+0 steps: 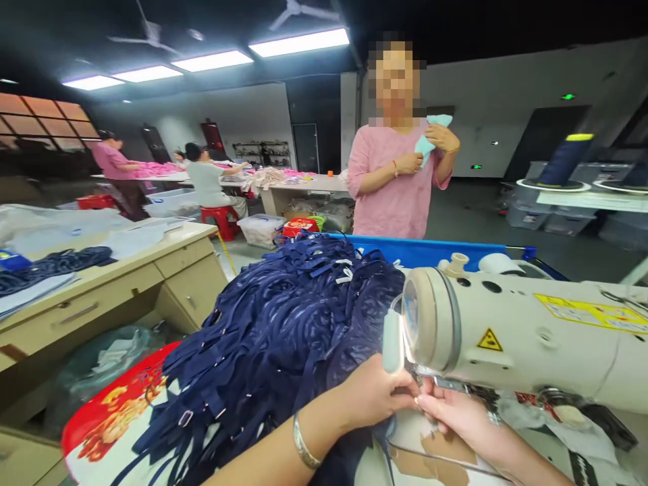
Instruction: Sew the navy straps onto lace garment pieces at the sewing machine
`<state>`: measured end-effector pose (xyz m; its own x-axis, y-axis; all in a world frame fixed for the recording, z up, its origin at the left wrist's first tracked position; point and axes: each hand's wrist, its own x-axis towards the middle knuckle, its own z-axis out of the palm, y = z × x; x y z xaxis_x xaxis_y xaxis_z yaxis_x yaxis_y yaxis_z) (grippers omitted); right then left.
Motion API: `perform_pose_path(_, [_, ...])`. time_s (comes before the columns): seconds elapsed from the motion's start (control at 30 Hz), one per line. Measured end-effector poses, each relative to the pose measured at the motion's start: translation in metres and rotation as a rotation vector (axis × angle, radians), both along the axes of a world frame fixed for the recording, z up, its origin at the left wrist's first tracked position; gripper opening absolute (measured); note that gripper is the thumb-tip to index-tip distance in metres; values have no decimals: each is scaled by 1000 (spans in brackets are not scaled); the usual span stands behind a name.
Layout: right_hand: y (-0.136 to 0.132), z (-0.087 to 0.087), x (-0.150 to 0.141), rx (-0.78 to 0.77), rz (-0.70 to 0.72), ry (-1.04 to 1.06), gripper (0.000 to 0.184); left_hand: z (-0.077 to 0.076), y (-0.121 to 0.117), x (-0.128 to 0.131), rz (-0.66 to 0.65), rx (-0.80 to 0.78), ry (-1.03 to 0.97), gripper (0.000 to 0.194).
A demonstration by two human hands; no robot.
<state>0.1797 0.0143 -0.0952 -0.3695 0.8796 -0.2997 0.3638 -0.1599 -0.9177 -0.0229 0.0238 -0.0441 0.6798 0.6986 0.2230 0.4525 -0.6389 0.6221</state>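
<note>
My left hand and my right hand meet below the head of a white sewing machine. Thumbs and fingertips are pinched close together; whatever is between them is too small and hidden to make out. A small lit lamp hangs from the machine head, just above my left fingers. Beside my left arm lies a big heap of navy bras with straps and metal rings. Beneath my hands the machine bed shows light and brown patches.
A person in pink stands facing me, holding a pale turquoise piece of cloth. A beige desk with drawers stands left. Navy thread cones stand at right. Behind the heap runs a blue fabric edge. Others work at far tables.
</note>
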Motion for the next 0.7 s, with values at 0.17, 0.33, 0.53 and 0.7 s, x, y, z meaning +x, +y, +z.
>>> perform_pose_path(0.17, [-2, -8, 6, 51, 25, 93, 44, 6, -3, 1, 53, -86, -20, 11])
perform_pose_path(0.33, [-3, -1, 3, 113, -78, -81, 44, 15, -6, 4, 178, -163, -6, 8])
perform_pose_path(0.53, [-6, 17, -15, 90, -133, -185, 43, 5, -7, 6, 260, -103, 0, 7])
perform_pose_path(0.7, [-5, 31, -25, 127, -175, -209, 43, -2, -6, 6, 271, 29, -24, 4])
